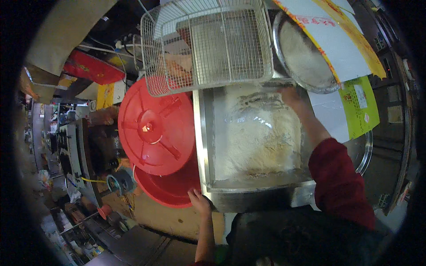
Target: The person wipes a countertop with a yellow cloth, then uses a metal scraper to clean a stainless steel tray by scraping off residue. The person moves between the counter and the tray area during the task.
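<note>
In front of me is a deep rectangular stainless-steel basin (201, 143). A pale, flour-like layer (256, 136) covers its bottom, with yellowish patches and a few shiny spots. My right hand (290, 95) reaches to the far right part of the basin, beside dark streaks in the layer. It is blurred, and its fingertips are hard to make out. At the basin's near left corner is my left hand (200, 202), close to the rim of a red plastic tub (166, 194). Whether it grips the corner or only rests there cannot be told.
A wire mesh basket (229, 50) stands at the basin's far end. A red plastic lid (149, 126) lies over the tub. To the right are a round metal pan (304, 56) of pale powder and a cut white carton (332, 36) bearing writing.
</note>
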A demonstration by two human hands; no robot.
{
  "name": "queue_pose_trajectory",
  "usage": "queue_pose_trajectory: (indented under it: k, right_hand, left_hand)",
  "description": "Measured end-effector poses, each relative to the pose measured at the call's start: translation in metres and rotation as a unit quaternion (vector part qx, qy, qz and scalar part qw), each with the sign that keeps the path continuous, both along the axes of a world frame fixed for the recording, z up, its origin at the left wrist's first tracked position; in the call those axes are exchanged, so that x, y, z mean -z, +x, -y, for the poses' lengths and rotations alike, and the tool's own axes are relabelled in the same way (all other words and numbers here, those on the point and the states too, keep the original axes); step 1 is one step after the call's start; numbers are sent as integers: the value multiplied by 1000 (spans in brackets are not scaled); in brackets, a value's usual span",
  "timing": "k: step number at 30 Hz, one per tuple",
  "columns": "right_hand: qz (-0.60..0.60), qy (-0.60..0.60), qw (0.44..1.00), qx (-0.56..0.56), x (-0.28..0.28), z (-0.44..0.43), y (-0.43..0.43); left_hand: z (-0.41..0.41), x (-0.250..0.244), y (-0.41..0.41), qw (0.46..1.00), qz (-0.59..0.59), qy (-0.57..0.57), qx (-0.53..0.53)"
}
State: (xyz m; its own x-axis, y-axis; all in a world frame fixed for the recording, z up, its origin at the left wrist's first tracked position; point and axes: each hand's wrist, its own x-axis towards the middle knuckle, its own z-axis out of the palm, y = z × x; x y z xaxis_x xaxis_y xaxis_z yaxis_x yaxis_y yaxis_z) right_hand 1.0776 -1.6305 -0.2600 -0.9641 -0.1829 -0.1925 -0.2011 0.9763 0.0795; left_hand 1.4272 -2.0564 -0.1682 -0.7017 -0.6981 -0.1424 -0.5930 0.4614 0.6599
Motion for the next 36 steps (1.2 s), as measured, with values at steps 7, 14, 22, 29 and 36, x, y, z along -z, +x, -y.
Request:
queue_pose_trajectory:
  k: [7, 14, 22, 29, 36]
  right_hand:
    - [102, -47, 993, 35, -21, 27, 90]
    - [154, -72, 983, 71, -27, 33, 108]
    - [165, -45, 984, 39, -26, 31, 105]
    - [141, -51, 988, 29, -27, 31, 97]
    - [130, -41, 991, 5, -18, 36, 98]
  left_hand:
    - [5, 10, 0, 1000, -7, -8, 16]
    - [8, 19, 0, 999, -14, -40, 17]
    - [-2, 0, -7, 1000, 12, 5, 4]
    - [1, 10, 0, 1000, -2, -24, -1]
    - [3, 18, 4, 999, -11, 8, -34]
